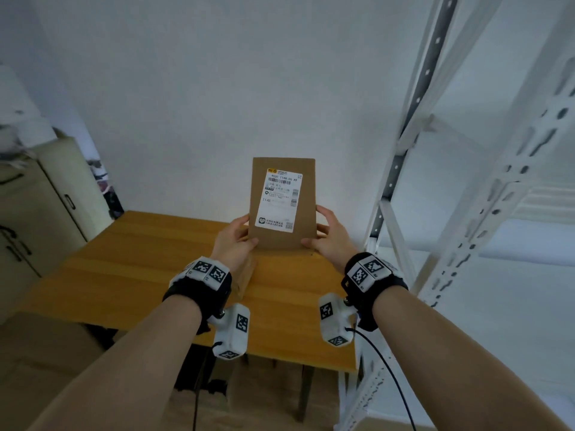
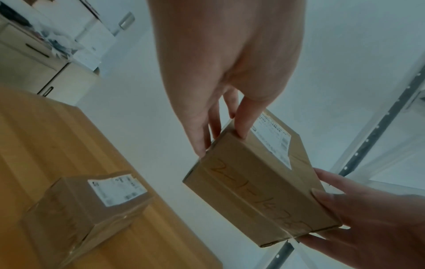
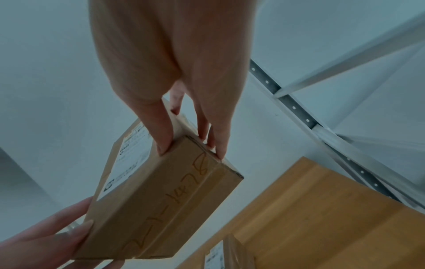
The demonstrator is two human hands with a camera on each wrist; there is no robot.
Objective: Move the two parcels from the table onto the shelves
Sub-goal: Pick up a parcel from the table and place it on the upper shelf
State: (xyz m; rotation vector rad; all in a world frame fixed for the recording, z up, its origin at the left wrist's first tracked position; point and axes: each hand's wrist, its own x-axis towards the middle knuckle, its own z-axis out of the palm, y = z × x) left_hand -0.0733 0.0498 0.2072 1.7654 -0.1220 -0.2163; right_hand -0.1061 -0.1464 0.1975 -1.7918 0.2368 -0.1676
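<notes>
A flat brown cardboard parcel (image 1: 282, 203) with a white shipping label hangs above the wooden table (image 1: 130, 275), its label facing me. My left hand (image 1: 236, 239) grips its lower left edge and my right hand (image 1: 326, 236) grips its lower right edge. The left wrist view shows handwriting on the parcel (image 2: 260, 193) along its underside; the right wrist view shows the same parcel (image 3: 158, 196). A second, smaller taped parcel (image 2: 85, 209) lies on the table under my left wrist, mostly hidden in the head view (image 1: 245, 276).
White metal shelves (image 1: 466, 213) stand just right of the table, with slotted uprights and bare boards. A beige cabinet (image 1: 40, 206) stands at the left. Cardboard boxes (image 1: 46, 362) sit on the floor below the table. A white wall is behind.
</notes>
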